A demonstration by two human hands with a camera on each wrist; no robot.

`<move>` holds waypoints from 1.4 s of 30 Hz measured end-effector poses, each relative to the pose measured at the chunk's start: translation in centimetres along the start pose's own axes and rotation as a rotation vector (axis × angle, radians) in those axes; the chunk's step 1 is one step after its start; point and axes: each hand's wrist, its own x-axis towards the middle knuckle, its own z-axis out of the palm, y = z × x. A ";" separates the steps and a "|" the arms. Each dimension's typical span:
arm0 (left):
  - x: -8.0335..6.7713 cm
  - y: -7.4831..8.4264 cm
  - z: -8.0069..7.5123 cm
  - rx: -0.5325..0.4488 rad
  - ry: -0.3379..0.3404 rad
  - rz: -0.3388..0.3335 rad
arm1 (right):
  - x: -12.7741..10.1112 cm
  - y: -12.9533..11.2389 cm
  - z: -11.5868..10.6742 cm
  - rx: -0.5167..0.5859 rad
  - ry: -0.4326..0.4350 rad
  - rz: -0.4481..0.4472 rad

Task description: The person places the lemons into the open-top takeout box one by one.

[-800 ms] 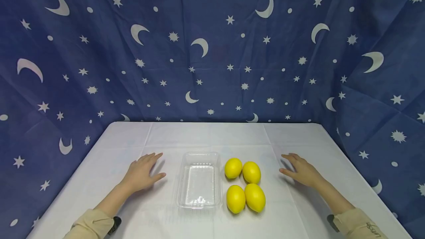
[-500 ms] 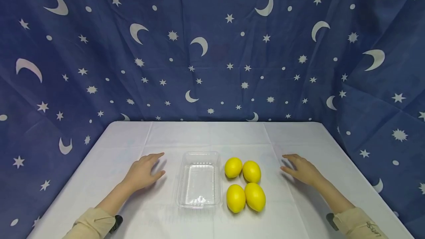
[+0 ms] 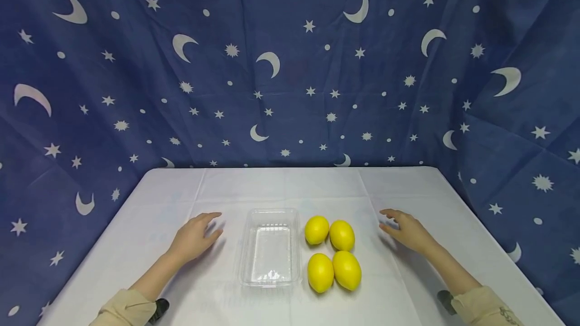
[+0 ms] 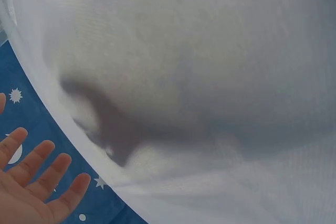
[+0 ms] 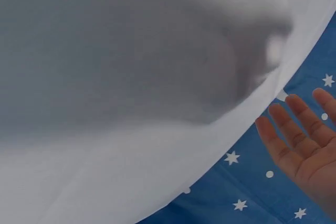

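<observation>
We see a clear tray (image 3: 271, 248) lying empty near the front middle of the tabletop (image 3: 317, 185), with four lemons (image 3: 333, 253) in a tight two-by-two cluster just beside it at 3 o'clock. Our left hand (image 3: 194, 238) hovers near the tray at 9 o'clock, fingers loose and holding nothing. Our right hand (image 3: 408, 230) sits at 3 o'clock of the lemons, also relaxed and empty, apart from them.

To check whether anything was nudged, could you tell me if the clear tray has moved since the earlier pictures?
No. The clear tray lies in the same spot beside the four lemons; only the camera view has shifted slightly.
</observation>
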 end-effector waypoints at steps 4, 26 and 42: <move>-0.1 0.2 -0.1 -0.080 -0.026 -0.056 | 0.2 -0.5 -0.1 0.026 -0.006 -0.002; -1.0 2.5 -0.5 -0.524 -0.102 -0.223 | 0.9 -4.8 0.0 0.291 -0.076 0.060; -1.5 5.5 -0.1 -0.824 -0.203 -0.416 | 0.9 -6.8 0.5 0.522 -0.124 0.109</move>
